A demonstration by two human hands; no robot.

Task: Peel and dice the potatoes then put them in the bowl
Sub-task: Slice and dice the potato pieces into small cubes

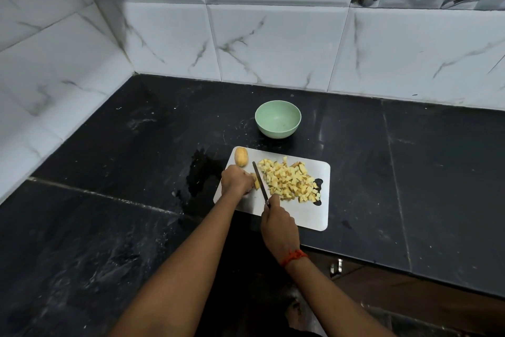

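A white cutting board (306, 213) lies on the black counter. A heap of yellow diced potato (289, 181) covers its middle and right side. One whole peeled potato (241, 156) sits at the board's far left corner. My left hand (235, 180) holds down a small potato piece (257, 183) with curled fingers. My right hand (277, 223) grips the handle of a knife (260, 182), whose blade lies right beside that piece, tip pointing away from me. A pale green bowl (278, 122) stands behind the board, with nothing visible inside it.
The black stone counter (114, 172) meets marble-look tiled walls behind and to the left. A wet patch (200, 172) lies on the counter left of the board. The counter's front edge (382, 268) runs close under my right wrist, with a cabinet below.
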